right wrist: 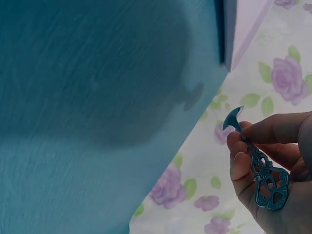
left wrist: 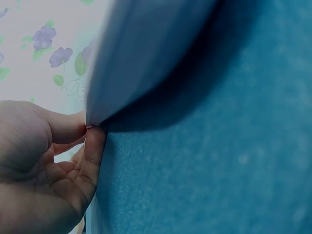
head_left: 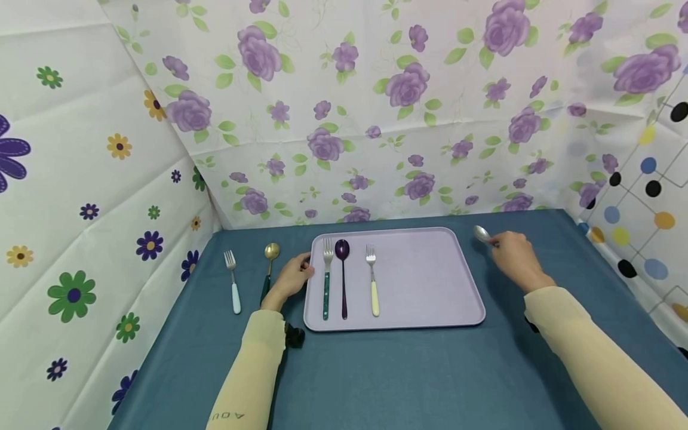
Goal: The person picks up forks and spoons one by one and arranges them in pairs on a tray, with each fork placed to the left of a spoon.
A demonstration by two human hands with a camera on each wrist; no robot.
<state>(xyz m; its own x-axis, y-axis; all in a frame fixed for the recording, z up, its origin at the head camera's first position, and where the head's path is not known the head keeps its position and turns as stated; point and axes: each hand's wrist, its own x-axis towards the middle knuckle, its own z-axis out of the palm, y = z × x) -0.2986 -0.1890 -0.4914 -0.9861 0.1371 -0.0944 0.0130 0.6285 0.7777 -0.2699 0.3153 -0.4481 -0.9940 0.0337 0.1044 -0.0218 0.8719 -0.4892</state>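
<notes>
My left hand (head_left: 293, 276) is at the left rim of a pale lilac tray (head_left: 419, 280). In the left wrist view, the thumb and forefinger (left wrist: 95, 139) pinch the tray's edge (left wrist: 131, 63). Off to the right of the tray, my right hand (head_left: 516, 257) grips a small silver spoon (head_left: 481, 233), its bowl pointing away to the left. The right wrist view shows the spoon's ornate openwork handle (right wrist: 271, 187) against the fingers. On the tray lie a green-handled fork (head_left: 326, 286), a dark purple spoon (head_left: 343, 251) and a yellow-handled fork (head_left: 374, 295).
Left of the tray, a fork with a pale blue handle (head_left: 235, 298) and a gold spoon with a dark green handle (head_left: 271, 251) lie on the blue-green tablecloth (head_left: 408, 382). The left forearm partly covers the gold spoon's handle. Flowered sheets (head_left: 376, 149) stand behind the table.
</notes>
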